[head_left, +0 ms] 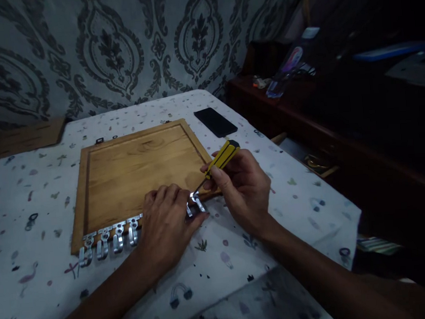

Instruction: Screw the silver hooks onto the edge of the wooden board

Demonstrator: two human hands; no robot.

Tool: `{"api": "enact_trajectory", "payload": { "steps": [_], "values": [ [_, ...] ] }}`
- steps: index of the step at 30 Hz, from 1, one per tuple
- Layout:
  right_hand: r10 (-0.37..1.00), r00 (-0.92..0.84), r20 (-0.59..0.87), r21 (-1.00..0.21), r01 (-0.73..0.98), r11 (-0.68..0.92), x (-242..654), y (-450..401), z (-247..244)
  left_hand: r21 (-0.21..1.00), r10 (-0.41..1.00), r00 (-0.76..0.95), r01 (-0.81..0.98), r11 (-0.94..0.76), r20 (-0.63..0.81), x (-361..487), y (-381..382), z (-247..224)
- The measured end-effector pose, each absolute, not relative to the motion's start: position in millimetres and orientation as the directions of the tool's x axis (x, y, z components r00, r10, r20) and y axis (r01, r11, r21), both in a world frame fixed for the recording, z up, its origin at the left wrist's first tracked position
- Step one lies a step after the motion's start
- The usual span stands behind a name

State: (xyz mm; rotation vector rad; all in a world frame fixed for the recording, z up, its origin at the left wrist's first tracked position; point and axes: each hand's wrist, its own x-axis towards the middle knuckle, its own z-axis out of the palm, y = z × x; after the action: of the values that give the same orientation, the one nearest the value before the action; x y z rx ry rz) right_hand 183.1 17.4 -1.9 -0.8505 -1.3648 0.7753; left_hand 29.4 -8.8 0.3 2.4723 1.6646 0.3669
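A wooden board [139,171] with a grooved border lies flat, and silver metal hooks [119,236] line its near edge. My left hand [165,218] rests across that edge, covering part of the row. Its index finger and thumb close about a metal hook [199,203] near the right end. In my right hand [247,188] is a yellow and black screwdriver [223,157], tilted, with the fingers closed on its handle. The shaft points down to the top of that hook. Whether the tip sits in a screw is too small to tell.
A black phone [215,122] lies beyond the board on the patterned tablecloth [306,206]. Cardboard [20,139] is at the far left. To the right, a dark wooden cabinet [259,101] carries a plastic bottle [291,63], and a drawer [305,159] hangs open beside the table.
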Motion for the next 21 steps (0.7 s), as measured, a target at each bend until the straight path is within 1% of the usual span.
{"api": "enact_trajectory", "payload": {
  "steps": [6,11,14,17,21],
  "values": [
    [0.871,0.067,0.487,-0.873,-0.001,0.488,184,18,-5,0.243,0.921,0.366,0.889,-0.388,0.130,30,-9,2],
    [0.866,0.071,0.495,-0.869,0.036,0.494,183,19,-7,0.244,0.920,0.371,0.887,-0.391,0.126,29,-7,0],
    [0.855,0.037,0.517,-0.853,0.105,0.511,185,19,-8,0.250,0.916,0.376,0.882,-0.400,0.138,29,-7,0],
    [0.839,-0.028,0.544,-0.817,0.209,0.537,190,18,-6,0.245,0.917,0.373,0.884,-0.398,0.142,29,-8,1],
    [0.799,-0.195,0.568,-0.700,0.397,0.594,198,18,7,0.232,0.915,0.377,0.886,-0.401,0.143,29,-8,1]
  ]
}}
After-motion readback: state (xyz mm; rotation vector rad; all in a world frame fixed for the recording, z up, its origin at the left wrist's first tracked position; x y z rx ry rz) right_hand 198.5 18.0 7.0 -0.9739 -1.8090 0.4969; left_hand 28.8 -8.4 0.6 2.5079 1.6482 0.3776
